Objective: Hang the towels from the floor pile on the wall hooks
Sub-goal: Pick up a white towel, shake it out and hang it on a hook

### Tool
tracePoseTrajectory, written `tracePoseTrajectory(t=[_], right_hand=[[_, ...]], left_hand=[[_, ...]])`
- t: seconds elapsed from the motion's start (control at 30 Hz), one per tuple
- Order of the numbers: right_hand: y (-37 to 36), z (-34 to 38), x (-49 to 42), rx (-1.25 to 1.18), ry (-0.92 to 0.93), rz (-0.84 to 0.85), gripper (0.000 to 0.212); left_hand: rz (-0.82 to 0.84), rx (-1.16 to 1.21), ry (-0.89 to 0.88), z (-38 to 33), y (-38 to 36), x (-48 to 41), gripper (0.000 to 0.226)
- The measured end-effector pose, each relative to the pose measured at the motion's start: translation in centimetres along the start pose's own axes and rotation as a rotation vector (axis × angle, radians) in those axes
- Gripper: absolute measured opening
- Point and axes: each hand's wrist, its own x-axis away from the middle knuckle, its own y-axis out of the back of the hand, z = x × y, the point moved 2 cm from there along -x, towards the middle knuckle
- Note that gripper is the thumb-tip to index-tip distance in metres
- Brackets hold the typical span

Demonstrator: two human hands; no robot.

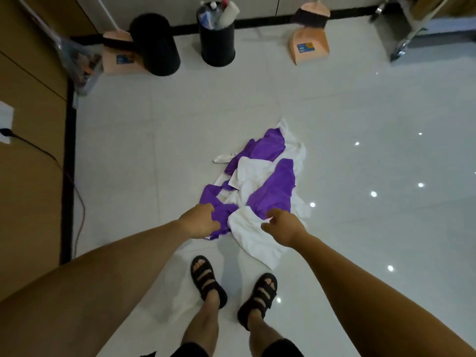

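A pile of purple and white towels (260, 181) lies on the glossy white tiled floor in front of my feet. My left hand (202, 221) reaches down to the near left edge of the pile, its fingers curled on a purple towel (224, 211). My right hand (282, 225) hovers over a white towel (251, 234) at the near right edge, fingers spread and holding nothing. No wall hooks are in view.
Two black bins (217, 39) (154, 45) stand by the far wall, with peach dustpans and brooms (310, 41) (116, 54) beside them. A wooden cabinet (28, 150) with a trailing cable runs along the left. A metal cart (412, 27) stands far right.
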Motion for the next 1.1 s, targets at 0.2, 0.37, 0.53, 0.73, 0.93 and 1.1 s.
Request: tracePoseTrajectory(t=[0.2, 0.37, 0.53, 0.73, 0.93, 1.1], right_hand=[[-8.5, -4.7, -13.6, 0.015, 0.016, 0.047, 0.045], [-14.5, -9.2, -24.9, 0.122, 0.052, 0.014, 0.044], [-19.9, -11.5, -34.7, 0.263, 0.132, -0.008, 0.046], [-23.6, -13.3, -40.4, 0.486, 0.233, -0.069, 0.037], [-22.4, -13.0, -37.7, 0.507, 0.259, -0.186, 0.021], [-18.2, -9.6, -32.2, 0.388, 0.324, -0.076, 0.026]], left_hand=[[-0.014, 0.031, 0.021, 2.2, -7.5, -14.1, 0.046], [-0.034, 0.089, 0.041, 4.9, -15.2, -25.1, 0.030], [-0.105, 0.122, 0.063, 8.6, -20.9, -33.4, 0.017], [-0.214, 0.199, 0.019, 10.3, -23.7, -37.9, 0.021], [-0.191, 0.219, 0.046, 10.4, -24.0, -35.8, 0.027], [-0.167, 0.214, -0.039, 7.6, -19.5, -31.7, 0.052]])
